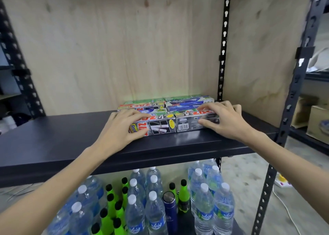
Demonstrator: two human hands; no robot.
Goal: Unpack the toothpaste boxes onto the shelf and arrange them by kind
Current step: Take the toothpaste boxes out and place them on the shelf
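Several toothpaste boxes lie in two side-by-side rows on the dark shelf board [53, 137], against the plywood back. My left hand [122, 126] grips the left front silver Zact box [158, 126], fingers over its top and thumb on its front face. My right hand [224, 119] grips the right front silver Zact box [188, 123] the same way, thumb on the front near the barcode. Behind the front pair lie more Zact boxes [142, 106] on the left and blue boxes [188, 103] on the right, with green-topped ones at the back.
Slotted black uprights [223, 44] frame the shelf on both sides. Below stand several water bottles [154, 208], green bottles with black caps [114, 210] and a dark blue flask [170, 210]. Cardboard boxes [316, 122] sit on a rack at the right.
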